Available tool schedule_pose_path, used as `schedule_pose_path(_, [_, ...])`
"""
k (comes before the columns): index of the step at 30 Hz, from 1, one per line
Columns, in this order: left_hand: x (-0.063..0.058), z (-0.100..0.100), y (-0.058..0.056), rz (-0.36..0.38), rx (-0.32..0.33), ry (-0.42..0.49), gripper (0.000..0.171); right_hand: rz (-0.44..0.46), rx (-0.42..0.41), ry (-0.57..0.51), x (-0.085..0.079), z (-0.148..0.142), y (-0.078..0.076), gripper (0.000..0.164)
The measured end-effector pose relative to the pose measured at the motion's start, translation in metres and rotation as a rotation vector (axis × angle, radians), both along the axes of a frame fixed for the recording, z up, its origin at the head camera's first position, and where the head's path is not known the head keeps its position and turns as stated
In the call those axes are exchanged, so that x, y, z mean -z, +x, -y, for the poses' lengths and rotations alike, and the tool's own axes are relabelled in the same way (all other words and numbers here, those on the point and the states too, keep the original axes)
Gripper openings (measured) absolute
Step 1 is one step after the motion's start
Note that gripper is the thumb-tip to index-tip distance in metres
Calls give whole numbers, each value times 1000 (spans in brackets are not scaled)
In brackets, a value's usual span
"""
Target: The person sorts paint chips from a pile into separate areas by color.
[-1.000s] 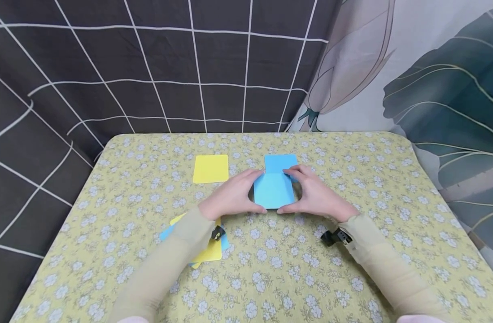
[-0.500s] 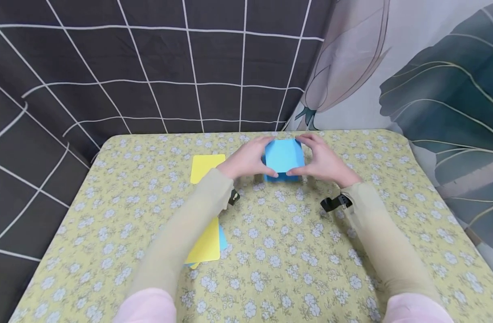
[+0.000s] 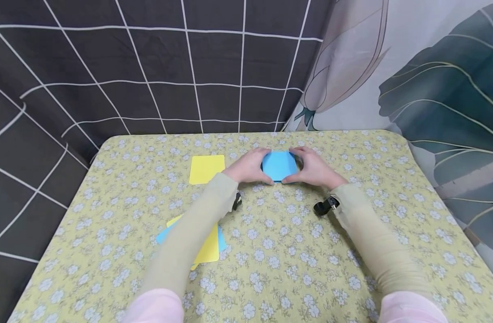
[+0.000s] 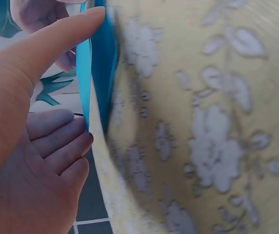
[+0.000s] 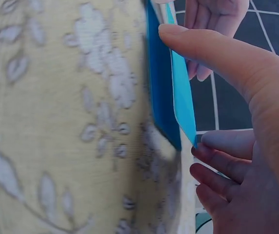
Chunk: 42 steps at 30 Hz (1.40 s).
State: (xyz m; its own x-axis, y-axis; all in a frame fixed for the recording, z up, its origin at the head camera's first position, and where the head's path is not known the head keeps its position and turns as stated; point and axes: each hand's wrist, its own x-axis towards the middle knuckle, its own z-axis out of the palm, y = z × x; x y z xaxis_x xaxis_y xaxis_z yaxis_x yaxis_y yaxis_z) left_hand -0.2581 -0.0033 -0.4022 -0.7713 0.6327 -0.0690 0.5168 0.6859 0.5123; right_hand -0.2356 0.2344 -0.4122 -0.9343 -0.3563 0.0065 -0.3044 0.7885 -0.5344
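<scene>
My left hand and right hand hold one blue square card between them near the back of the table. Thumbs grip its near corners and fingertips its far ones. Both wrist views show a slim gap between this card and a second, darker-looking blue card lying on the cloth beneath it. From above, the held card hides nearly all of the lower one. To the left of my left hand, a yellow square card lies flat.
A loose pile of yellow cards and blue cards lies at the front left, partly under my left forearm. The table wears a yellow floral cloth. Behind it hangs a dark gridded curtain.
Both hands have carried the blue card away from me, over the other blue card. In the last half second they came slightly back and down, so the two cards now line up.
</scene>
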Motion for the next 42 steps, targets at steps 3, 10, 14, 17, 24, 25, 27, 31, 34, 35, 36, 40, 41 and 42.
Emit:
schedule_pose_path(3, [2,0,1,9,-2,-17,105,17,4,10,4,0,-1,110])
schedule_pose_path(10, [8,-1,-1,14,0,-19,101,32,4,31,7,-1,-1,109])
schedule_pose_path(14, [8,0,-1,17,1,-6,103,12,-3,27,6,0,-1,109])
schedule_pose_path(17, [5,2,-1,11,0,15,106,-7,1,20,3,0,1,110])
schedule_pose_path(24, [-15,11,7,-34,-4,68,108,-20,22,26,-11,3,8,109])
schedule_pose_path(25, [-18,14,9,-35,-5,73,108,-21,22,24,-13,4,9,109])
schedule_pose_path(27, [-23,19,13,-35,-7,86,107,-30,16,20,-17,5,13,109])
schedule_pose_path(31, [-29,33,25,-49,-13,109,105,-53,1,10,-24,9,20,109])
schedule_pose_path(34, [-31,45,34,-54,-22,132,104,-74,-7,11,-28,12,24,111])
schedule_pose_path(35, [-31,50,38,-51,-30,140,104,-83,-11,14,-29,13,25,111])
schedule_pose_path(36, [-31,54,41,-52,-36,145,104,-93,-17,17,-30,14,27,111])
schedule_pose_path(40, [-32,71,52,-54,-61,152,105,-133,-42,19,-31,18,31,112])
schedule_pose_path(41, [-32,76,55,-60,-63,147,105,-141,-49,26,-31,20,33,112])
schedule_pose_path(42, [-32,80,58,-64,-67,142,105,-144,-55,31,-31,21,34,112])
